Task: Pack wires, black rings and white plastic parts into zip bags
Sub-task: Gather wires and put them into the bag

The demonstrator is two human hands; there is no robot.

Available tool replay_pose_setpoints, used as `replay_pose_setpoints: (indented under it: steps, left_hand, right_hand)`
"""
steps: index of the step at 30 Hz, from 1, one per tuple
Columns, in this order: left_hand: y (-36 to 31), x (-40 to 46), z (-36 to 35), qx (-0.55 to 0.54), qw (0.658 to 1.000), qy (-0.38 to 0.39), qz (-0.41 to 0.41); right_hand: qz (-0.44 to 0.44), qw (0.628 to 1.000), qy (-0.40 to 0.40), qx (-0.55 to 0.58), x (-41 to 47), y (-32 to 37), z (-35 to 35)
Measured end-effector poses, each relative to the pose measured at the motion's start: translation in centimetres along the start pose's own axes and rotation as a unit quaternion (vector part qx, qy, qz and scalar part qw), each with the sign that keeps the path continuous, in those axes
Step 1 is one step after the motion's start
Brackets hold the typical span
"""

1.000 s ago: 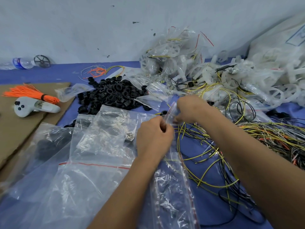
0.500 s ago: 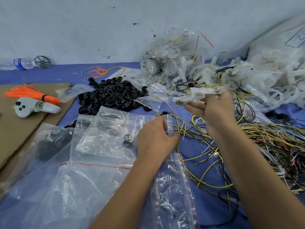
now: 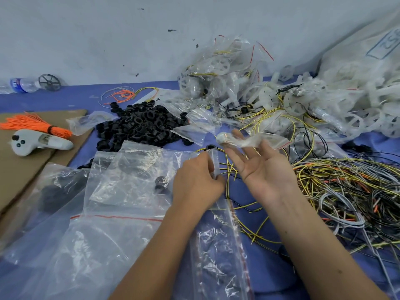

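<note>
My left hand (image 3: 197,182) pinches the top edge of a clear zip bag (image 3: 213,158) lying on the blue cloth. My right hand (image 3: 262,169) is just to its right, palm up with fingers spread. A small filled zip bag (image 3: 251,140) with a red strip sits at its fingertips; I cannot tell whether it touches them. Black rings (image 3: 140,126) are heaped behind my left hand. White plastic parts (image 3: 346,105) pile up at the back right. Tangled wires (image 3: 346,191) lie to the right, and yellow-black wires (image 3: 249,213) run under my hands.
Several empty zip bags (image 3: 121,191) overlap at the front left. On the cardboard (image 3: 21,169) at left lie an orange wire bundle (image 3: 32,124) and a white controller (image 3: 39,144). A water bottle (image 3: 21,84) and a black wheel (image 3: 49,82) lie by the wall. A large sack (image 3: 368,50) stands at back right.
My right hand left my left hand, carried a small filled bag up and to the right, then opened palm up. My left hand stayed on the bag edge.
</note>
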State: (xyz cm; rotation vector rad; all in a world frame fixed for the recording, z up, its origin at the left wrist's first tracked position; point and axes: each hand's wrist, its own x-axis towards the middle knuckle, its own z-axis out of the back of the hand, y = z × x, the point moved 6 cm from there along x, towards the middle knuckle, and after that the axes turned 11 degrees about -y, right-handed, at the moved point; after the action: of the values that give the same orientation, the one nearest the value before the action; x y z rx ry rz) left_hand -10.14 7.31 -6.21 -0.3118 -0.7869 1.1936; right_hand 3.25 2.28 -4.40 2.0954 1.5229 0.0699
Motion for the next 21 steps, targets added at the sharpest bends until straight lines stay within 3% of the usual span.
replay_pose_setpoints:
  steps: [5, 12, 17, 21]
  left_hand:
    - [0.5, 0.3, 0.1, -0.043, 0.999, 0.01, 0.025]
    - [1.3, 0.9, 0.6, -0.198, 0.974, -0.004, 0.106]
    - [0.3, 0.9, 1.1, -0.241, 0.969, -0.017, 0.059]
    - [0.0, 0.9, 1.3, -0.259, 0.964, -0.03, 0.046]
  right_hand:
    - [-0.008, 0.999, -0.008, -0.034, 0.3, -0.5, 0.3]
    - [-0.053, 0.997, 0.02, -0.051, 0.2, -1.0, 0.3]
    - [0.091, 0.967, 0.027, -0.236, 0.1, -0.7, -0.3]
    - [0.166, 0.913, 0.024, -0.371, 0.1, -0.7, -0.1]
